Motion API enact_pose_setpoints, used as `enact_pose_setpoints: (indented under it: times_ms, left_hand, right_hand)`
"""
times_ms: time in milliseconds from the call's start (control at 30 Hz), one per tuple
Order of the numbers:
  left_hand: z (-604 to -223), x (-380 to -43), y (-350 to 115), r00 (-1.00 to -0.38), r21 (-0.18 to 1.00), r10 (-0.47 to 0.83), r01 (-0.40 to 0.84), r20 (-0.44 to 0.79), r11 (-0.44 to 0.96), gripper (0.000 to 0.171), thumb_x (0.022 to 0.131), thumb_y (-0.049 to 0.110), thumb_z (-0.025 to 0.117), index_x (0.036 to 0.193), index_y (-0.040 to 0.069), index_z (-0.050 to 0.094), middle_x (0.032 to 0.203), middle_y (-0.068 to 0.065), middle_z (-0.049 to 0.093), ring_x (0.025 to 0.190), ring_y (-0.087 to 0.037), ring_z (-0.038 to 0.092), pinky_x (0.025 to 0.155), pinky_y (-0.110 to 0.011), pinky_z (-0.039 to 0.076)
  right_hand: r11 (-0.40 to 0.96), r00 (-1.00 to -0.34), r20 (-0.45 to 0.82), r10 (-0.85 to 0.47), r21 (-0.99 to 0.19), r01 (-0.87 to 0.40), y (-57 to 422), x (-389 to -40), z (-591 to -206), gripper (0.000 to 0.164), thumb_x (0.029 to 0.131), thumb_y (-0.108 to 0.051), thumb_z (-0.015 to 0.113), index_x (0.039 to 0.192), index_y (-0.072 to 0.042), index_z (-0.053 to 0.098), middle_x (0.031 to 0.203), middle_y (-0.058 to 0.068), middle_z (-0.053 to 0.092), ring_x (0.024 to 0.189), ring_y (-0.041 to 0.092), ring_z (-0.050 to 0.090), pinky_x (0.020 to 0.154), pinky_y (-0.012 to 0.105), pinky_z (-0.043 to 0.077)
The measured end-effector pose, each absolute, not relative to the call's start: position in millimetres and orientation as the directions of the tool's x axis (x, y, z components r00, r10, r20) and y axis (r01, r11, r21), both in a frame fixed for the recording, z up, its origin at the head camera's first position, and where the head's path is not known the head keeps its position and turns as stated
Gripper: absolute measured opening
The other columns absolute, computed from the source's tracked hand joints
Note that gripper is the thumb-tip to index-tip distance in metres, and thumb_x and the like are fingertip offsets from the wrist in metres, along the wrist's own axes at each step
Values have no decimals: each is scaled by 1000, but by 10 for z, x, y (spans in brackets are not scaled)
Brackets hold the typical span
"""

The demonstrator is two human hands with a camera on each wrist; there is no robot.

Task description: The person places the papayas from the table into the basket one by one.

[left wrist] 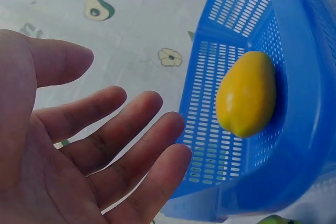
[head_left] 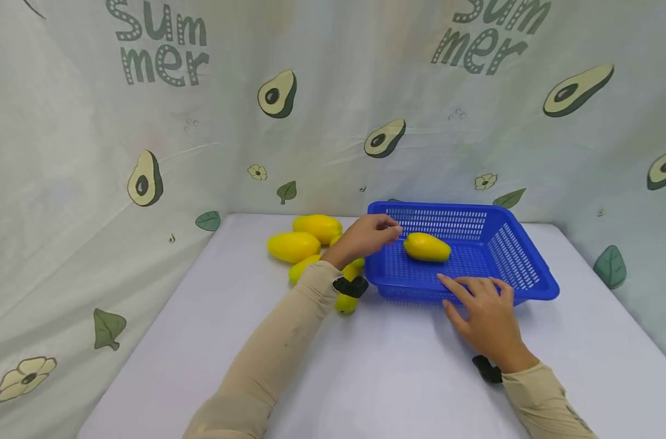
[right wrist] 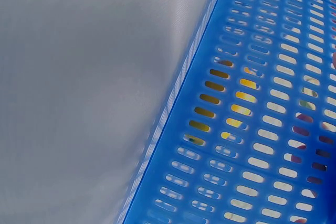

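Observation:
A yellow papaya-shaped fruit [head_left: 427, 247] with a greenish end lies on its side in a blue plastic basket [head_left: 530, 259]. My left hand [head_left: 364, 238] hovers over the basket's left end, beside the fruit. In the left wrist view this hand [left wrist: 105, 156] has its fingers apart and loosely bent, with nothing in them. At the front rim, the fingertips of my right hand [head_left: 486, 317] rest on the basket, its thumb near the outer wall. The right wrist view shows mostly the slotted basket wall [right wrist: 247, 145], with yellow seen through the slots.
Several more yellow fruits [head_left: 293, 247] lie on the white table [head_left: 201, 341] left of the basket, partly hidden by my left forearm. A pale curtain [head_left: 333, 110] printed with avocados hangs behind the table.

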State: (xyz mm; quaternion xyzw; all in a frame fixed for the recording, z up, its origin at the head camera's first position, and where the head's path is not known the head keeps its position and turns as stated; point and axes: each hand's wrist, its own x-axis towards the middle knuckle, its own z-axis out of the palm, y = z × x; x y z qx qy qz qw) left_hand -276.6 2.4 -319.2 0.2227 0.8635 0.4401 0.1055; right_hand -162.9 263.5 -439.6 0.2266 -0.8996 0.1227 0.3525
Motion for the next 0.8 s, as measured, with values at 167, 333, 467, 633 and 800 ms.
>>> enact_pose_setpoints:
  times_ms: [167,333,467,633,800]
  left_hand:
    - [-3273,-2688,-98,-890,804,455,302,44,512,36,103,40,55,126,13,64,111,-3,70,96,-13,64,86,-29,55]
    - [-3348,-2609,-212,-899,821,431,301,75,485,37,103,41,55,127,14,65,110,4,67,101,-13,61,92,-33,53]
    - [-3404,-2522,-308,-911,825,403,290,83,485,36,102,41,56,127,16,65,110,8,65,102,-12,60,93,-33,52]
    - [-3492,-2447,-414,-924,820,375,276,81,502,35,101,42,57,126,19,66,111,8,65,102,-13,60,92,-32,52]
    - [-3569,-2384,-517,-937,826,338,254,82,504,34,102,40,58,125,17,67,112,7,66,102,-13,60,92,-33,52]
  right_hand:
    - [872,-649,689,-324,-48,-486,2634,-1606,-4422,50,88,-36,60,135,-20,65,105,12,65,99,38,58,95,69,30]
    - [872,-642,696,-321,-46,-487,2644,-1602,-4414,50,86,-35,61,134,-20,65,105,11,65,98,38,58,95,68,29]
    - [867,-636,700,-325,-49,-496,2644,-1603,-4415,48,90,-38,58,133,-17,65,105,12,65,98,38,57,94,68,30]
    - [866,-631,706,-323,-50,-498,2651,-1604,-4411,48,93,-41,53,132,-15,66,106,14,65,99,39,57,93,68,30]
    - [867,-634,703,-321,-50,-495,2640,-1605,-4417,48,91,-38,55,134,-17,65,104,13,65,97,38,58,93,68,30]
